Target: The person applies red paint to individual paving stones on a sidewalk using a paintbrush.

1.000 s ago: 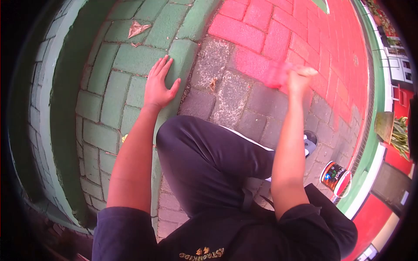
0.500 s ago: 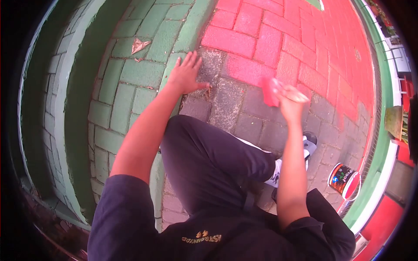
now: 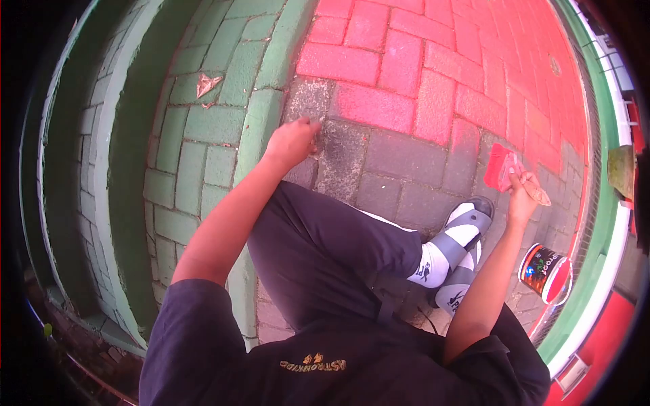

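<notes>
In the head view my right hand grips the handle of a wide paintbrush. Red paint covers its bristles, which point left above the grey pavers at the right. My left hand is closed, fingers curled inward, over the grey pavers beside the green kerb. Whatever it pinches is too small and too hidden to name. Beyond both hands spreads the red-painted paving, with a fuzzy red edge against bare grey pavers. To the right of my feet stands a paint bucket with red paint inside.
A green kerb and green-painted bricks run along the left, with a dry leaf on them. Farther left are green step edges. My sandalled feet rest on the grey pavers. A grated channel borders the right side.
My right hand has moved right and toward me with the paintbrush, off the red edge. My left hand has gone from spread fingers to closed ones and shifted slightly toward me.
</notes>
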Demonstrator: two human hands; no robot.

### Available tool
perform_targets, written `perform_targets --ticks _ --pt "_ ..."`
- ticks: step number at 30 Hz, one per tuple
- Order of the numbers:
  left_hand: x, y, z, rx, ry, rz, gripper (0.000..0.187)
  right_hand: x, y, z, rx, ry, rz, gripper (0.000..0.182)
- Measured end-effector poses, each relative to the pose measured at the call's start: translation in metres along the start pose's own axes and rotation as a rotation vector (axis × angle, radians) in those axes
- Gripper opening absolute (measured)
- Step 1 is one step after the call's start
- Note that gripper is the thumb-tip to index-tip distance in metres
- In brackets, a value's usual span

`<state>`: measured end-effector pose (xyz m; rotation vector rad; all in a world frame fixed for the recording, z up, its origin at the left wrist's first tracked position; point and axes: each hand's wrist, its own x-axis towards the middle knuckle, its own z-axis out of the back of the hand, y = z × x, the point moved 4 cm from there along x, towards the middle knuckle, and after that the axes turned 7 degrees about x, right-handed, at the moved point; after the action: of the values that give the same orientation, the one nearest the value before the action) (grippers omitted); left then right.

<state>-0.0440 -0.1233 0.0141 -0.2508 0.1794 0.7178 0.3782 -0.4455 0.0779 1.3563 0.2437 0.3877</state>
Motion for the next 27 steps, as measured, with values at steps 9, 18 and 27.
perform_targets --ticks 9,18,27 --pt "-0.091 0.081 0.011 0.185 0.237 -0.389 0.018 0.05 0.045 0.166 -0.275 -0.318 0.303 0.021" --pt "-0.139 0.096 0.046 0.241 0.221 -0.202 0.081 0.02 0.09 0.492 -0.375 -1.387 0.061 0.033" --pt "-0.069 0.076 -0.047 0.256 0.345 -0.34 0.079 0.028 -0.089 0.562 -0.804 -0.804 -0.53 0.05"
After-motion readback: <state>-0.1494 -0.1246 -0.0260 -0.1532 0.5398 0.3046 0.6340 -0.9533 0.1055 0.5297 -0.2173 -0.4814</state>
